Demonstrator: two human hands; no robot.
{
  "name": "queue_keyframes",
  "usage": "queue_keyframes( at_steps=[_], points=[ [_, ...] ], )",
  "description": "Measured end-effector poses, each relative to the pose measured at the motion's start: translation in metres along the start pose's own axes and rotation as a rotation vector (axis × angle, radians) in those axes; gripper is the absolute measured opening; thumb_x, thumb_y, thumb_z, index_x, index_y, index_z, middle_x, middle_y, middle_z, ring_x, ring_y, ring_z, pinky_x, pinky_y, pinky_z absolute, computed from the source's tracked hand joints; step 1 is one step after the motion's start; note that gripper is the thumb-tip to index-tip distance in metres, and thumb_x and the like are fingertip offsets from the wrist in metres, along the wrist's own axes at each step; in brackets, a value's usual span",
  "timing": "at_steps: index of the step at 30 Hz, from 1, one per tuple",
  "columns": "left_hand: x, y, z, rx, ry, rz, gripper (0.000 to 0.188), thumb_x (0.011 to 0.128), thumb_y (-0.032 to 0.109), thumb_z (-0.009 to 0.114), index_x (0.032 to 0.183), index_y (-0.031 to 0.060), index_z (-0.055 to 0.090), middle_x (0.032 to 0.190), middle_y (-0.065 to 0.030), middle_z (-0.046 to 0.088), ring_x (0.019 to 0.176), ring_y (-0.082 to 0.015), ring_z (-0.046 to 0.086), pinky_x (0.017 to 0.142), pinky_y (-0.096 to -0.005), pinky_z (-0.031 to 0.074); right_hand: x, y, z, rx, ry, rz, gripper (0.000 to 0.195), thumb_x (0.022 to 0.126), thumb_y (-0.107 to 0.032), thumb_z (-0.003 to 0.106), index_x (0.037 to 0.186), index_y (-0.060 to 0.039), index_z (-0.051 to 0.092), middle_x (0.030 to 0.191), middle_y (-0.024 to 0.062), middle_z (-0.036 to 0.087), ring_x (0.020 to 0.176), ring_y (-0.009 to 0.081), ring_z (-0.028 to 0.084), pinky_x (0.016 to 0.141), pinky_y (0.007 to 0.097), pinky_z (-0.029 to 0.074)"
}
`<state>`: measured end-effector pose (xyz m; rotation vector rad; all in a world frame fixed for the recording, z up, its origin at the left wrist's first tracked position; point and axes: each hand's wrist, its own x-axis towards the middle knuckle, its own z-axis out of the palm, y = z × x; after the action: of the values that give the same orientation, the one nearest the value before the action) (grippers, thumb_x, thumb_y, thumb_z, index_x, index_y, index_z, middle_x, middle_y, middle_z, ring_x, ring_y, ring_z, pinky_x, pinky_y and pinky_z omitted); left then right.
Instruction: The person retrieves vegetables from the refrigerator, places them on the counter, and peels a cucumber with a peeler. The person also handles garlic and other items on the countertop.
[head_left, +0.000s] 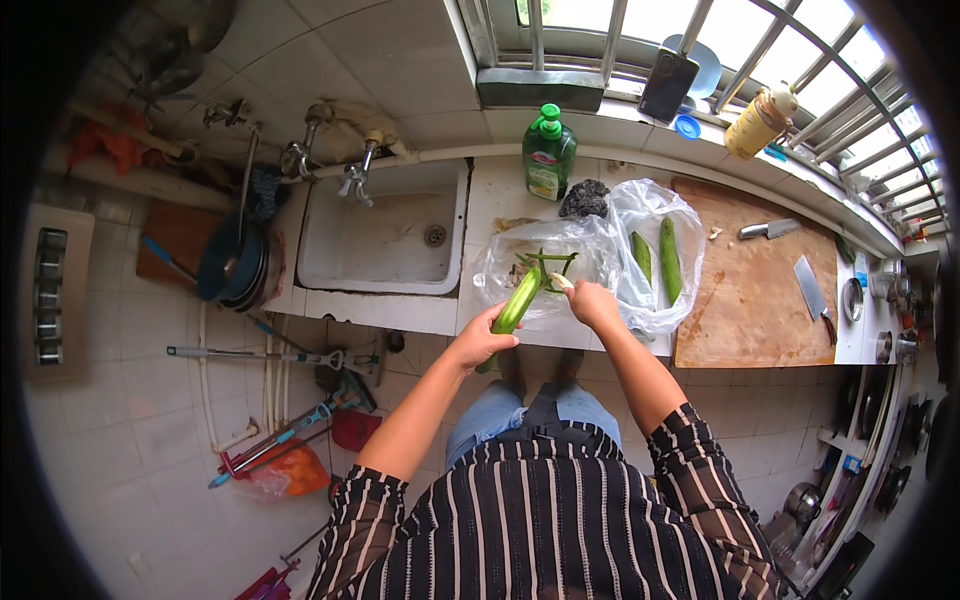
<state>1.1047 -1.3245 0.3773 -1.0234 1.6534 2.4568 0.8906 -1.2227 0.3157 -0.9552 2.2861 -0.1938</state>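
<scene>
My left hand (480, 337) grips a long green gourd (517, 301), partly peeled, its far end tilted up over the counter. In my right hand (594, 303) is a small pale peeling tool (559, 280), close to the gourd's far end; its blade is too small to make out. Below them, green peel strips (553, 257) lie on a spread clear plastic bag (498, 247). Just right of it, a second clear plastic bag (694, 234) holds two unpeeled green gourds (670, 259).
A white sink (379, 283) is set into the counter on the left. Behind the bags stand a green pump bottle (550, 154) and a dark scouring pad (585, 199). On the right, a wooden cutting board (739, 307) bears a cleaver (810, 287) and a smaller knife (769, 229).
</scene>
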Motion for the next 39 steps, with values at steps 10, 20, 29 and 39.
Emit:
queue_keyframes(
  at_steps=[10, 20, 29, 39],
  points=[
    [0.001, -0.008, -0.007, 0.016, -0.03, 0.019, 0.077, 0.071, -0.004, 0.064, 0.141, 0.0049, 0.033, 0.11, -0.0044, 0.053, 0.099, -0.0102, 0.05, 0.087, -0.0241, 0.041, -0.061, -0.029, -0.024, 0.37, 0.001, -0.235, 0.042, 0.091, -0.046, 0.045, 0.099, -0.0092, 0.062, 0.083, 0.0206, 0.064, 0.084, 0.0414, 0.059, 0.073, 0.0477, 0.045],
    [-0.005, -0.013, -0.017, 0.101, -0.114, 0.074, 0.079, 0.073, -0.004, 0.064, 0.143, 0.0033, 0.028, 0.122, -0.0032, 0.05, 0.107, -0.0127, 0.049, 0.092, -0.0263, 0.04, -0.021, 0.01, 0.001, 0.167, 0.046, -0.106, 0.042, 0.091, -0.047, 0.043, 0.091, -0.0085, 0.061, 0.082, 0.0201, 0.064, 0.082, 0.0411, 0.06, 0.07, 0.0509, 0.045],
    [-0.001, -0.014, -0.019, 0.421, 0.005, 0.12, 0.077, 0.071, -0.006, 0.061, 0.141, 0.0019, 0.031, 0.128, -0.0078, 0.048, 0.117, -0.0162, 0.046, 0.098, -0.0269, 0.035, -0.019, 0.002, -0.003, 0.143, 0.141, -0.077, 0.041, 0.091, -0.045, 0.044, 0.086, -0.0068, 0.057, 0.081, 0.0212, 0.063, 0.08, 0.042, 0.059, 0.068, 0.0517, 0.045],
    [0.003, -0.014, -0.024, 0.442, -0.029, 0.186, 0.076, 0.07, -0.005, 0.06, 0.141, 0.0015, 0.031, 0.13, -0.0085, 0.048, 0.121, -0.0151, 0.043, 0.1, -0.0273, 0.033, -0.032, -0.011, -0.011, 0.242, 0.094, -0.192, 0.041, 0.091, -0.048, 0.044, 0.093, -0.011, 0.06, 0.08, 0.0178, 0.064, 0.08, 0.0401, 0.06, 0.068, 0.0502, 0.045]
  ],
)
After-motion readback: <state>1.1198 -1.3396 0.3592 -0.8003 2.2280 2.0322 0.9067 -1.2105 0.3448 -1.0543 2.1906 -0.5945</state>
